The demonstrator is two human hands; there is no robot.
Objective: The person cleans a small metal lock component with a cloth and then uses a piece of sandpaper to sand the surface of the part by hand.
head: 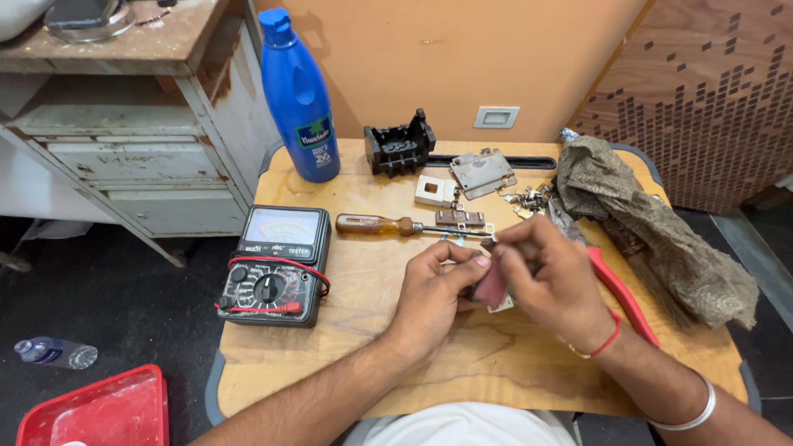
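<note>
Both hands pinched together on a small part at table centre.

Left hand [431, 291] and right hand [541, 277] meeting fingertip to fingertip, clamped on a small pinkish-and-white part [492, 289] held just above the wooden table [347, 363]; exact shape hidden by fingers. At 12 o'clock from the hands, touching distance: brown-handled screwdriver [396, 225] lying flat, tip toward the right. At 9 o'clock: black analogue multimeter [277, 264] wrapped in red leads. At 11 o'clock, well apart: blue bottle [299, 99] upright. At 3 o'clock: red-handled pliers [621, 291] partly under the right wrist, crumpled brown cloth [652, 223] beyond. At 1 o'clock: small metal bits [529, 198].
</note>
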